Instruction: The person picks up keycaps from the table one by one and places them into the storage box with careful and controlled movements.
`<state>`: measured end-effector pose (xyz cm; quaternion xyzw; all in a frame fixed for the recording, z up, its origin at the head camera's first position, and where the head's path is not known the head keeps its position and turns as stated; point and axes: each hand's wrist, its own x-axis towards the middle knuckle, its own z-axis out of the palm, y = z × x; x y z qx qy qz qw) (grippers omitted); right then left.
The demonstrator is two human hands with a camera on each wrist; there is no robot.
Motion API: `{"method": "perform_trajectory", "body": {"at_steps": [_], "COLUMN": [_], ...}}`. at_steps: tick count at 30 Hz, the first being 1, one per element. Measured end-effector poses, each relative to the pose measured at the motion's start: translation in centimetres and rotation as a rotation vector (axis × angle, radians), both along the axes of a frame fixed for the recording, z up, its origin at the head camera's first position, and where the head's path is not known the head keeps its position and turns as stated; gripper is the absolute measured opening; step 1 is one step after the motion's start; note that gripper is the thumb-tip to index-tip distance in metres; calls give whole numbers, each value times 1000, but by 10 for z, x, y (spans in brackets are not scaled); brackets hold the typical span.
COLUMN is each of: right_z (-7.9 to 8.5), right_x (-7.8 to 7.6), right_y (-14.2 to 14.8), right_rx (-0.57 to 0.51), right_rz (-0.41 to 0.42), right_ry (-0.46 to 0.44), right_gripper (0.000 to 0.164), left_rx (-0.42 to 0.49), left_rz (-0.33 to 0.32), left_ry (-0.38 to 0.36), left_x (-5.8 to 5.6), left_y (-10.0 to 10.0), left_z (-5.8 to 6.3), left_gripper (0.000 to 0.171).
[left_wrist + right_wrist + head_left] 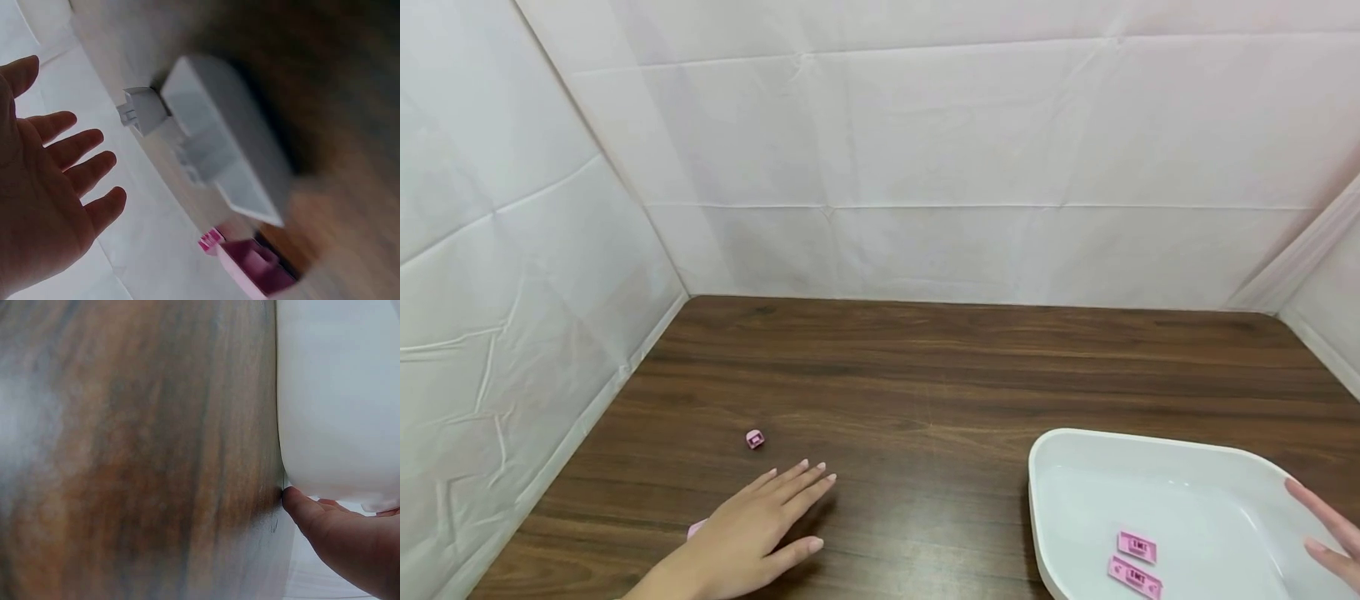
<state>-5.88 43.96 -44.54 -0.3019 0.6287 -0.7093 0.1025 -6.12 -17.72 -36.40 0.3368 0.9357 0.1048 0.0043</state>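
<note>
My left hand (752,529) hovers over the left of the brown table, palm down, with its fingers spread and nothing held. Just past its fingertips lies a small pink plastic piece (755,439); another pink piece (697,527) is mostly hidden behind the hand. In the left wrist view, a long hollow grey piece (219,144) with a raised stem inside lies near a smaller grey piece (145,109) and a hollow pink piece (250,265). My right hand (1337,533) has extended fingers at the right rim of a white tray (1043,517). Two pink pieces (1137,547) lie in the tray.
The dark wood table (925,358) extends behind the tray and hand. White cloth (925,150) hangs along its far edge and both sides. In the right wrist view, the tray's outer wall (340,394) rises beside the table surface.
</note>
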Motion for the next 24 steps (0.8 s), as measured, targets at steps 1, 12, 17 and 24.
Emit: {"method": "perform_trajectory", "body": {"at_steps": [1,12,17,24], "right_z": [-1,-7,-3,-1], "right_x": [0,-1,-1,-3], "right_y": [1,10,7,9], "right_rx": [-4,-15,-5,82], "right_rz": [3,4,3,-45], "right_ry": [-8,-68,-115,-115], "right_gripper": [69,69,68,69], "left_rx": [2,62,64,110], "left_rz": [5,65,87,121], "left_ry": [13,0,17,-55], "left_x": [1,6,8,11], "left_y": [-2,-14,-18,-24], "left_z": [-1,-5,-5,-7], "left_gripper": [56,51,51,56]}}
